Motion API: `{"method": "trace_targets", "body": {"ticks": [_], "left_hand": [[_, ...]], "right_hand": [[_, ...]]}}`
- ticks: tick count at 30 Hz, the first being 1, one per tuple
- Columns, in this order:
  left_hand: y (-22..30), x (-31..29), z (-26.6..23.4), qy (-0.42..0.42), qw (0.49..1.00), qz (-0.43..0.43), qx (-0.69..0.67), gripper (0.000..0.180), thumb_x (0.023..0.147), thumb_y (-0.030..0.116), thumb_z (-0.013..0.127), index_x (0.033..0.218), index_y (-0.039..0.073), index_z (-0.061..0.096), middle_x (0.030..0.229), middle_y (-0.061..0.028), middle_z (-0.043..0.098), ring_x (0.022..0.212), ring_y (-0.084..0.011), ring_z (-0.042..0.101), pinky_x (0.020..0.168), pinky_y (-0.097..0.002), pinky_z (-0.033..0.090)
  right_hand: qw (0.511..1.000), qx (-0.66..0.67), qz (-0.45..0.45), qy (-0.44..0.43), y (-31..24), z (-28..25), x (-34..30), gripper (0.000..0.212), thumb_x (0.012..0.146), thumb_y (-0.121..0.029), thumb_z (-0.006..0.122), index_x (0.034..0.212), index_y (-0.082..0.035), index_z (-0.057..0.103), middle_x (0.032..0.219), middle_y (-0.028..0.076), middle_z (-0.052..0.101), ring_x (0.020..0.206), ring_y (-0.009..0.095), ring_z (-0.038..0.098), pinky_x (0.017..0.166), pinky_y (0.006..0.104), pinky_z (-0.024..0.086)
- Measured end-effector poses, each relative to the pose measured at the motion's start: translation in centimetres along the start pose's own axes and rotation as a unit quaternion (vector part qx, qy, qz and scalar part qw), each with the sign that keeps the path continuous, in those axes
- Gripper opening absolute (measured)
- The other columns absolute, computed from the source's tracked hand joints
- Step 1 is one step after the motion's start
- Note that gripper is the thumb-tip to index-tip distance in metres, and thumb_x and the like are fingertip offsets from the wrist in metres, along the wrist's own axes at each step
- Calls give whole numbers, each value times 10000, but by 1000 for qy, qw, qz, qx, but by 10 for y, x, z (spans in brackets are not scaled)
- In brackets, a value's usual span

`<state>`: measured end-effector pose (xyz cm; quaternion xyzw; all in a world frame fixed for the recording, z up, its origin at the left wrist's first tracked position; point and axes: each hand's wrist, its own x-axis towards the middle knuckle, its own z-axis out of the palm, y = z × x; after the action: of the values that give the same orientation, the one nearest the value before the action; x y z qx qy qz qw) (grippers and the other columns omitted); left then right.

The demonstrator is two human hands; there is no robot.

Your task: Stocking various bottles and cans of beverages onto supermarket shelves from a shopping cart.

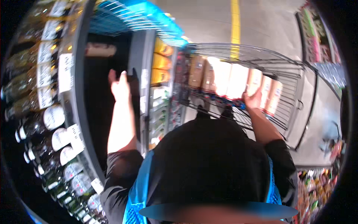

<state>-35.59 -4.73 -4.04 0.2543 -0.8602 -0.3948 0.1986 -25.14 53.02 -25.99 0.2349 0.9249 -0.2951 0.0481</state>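
Observation:
My left hand reaches into a dark shelf bay, its fingers apart and nothing in them. Beyond the fingertips, deeper in the bay, lies a pale beige pack; a gap separates it from the hand. My right hand is down in a black wire cart, its fingers closed round the near end of a pale carton. That carton sits in a row with several others, such as a brown one at the left end. Glare washes out the middle white cartons.
Bottles with white labels line the shelves on my left. Yellow packs stand right of the dark bay, below a blue wire basket. A yellow floor stripe runs beyond the cart. Colourful packaged goods are at the lower right.

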Motion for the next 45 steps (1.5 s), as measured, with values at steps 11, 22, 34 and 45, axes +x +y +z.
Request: {"method": "trace_targets", "body": {"ticks": [11,22,34,45], "left_hand": [[-23,160,6,153,983,-46,-95,826,870,187,798,1504,-44,324,1480,-242,483,1347,-317,511,1127,-419,424],[3,255,31,185,974,-87,-100,386,906,170,717,1264,59,626,1252,-147,663,1050,-312,678,868,-484,585],[-15,160,-17,185,915,-32,-357,438,964,117,669,1373,42,532,1305,-156,628,1158,-291,656,992,-440,554],[82,-49,-12,55,787,-208,-579,343,1012,155,607,1290,-33,535,1222,-168,646,1106,-309,661,961,-481,591]], "right_hand": [[996,-45,66,-30,-21,-1,-4,1150,739,-287,857,1568,62,140,1441,337,438,1326,445,481,1126,446,406],[999,-36,35,-19,30,-24,-31,947,770,-191,812,1503,108,293,1451,329,445,1365,445,446,1149,453,376],[1000,-13,-11,7,41,-58,-47,903,788,-154,780,1530,40,303,1453,304,458,1340,444,473,1130,470,395],[925,343,-34,-159,-71,-75,-43,447,914,34,614,1348,-10,514,1199,99,578,1076,195,600,903,313,525]]}}
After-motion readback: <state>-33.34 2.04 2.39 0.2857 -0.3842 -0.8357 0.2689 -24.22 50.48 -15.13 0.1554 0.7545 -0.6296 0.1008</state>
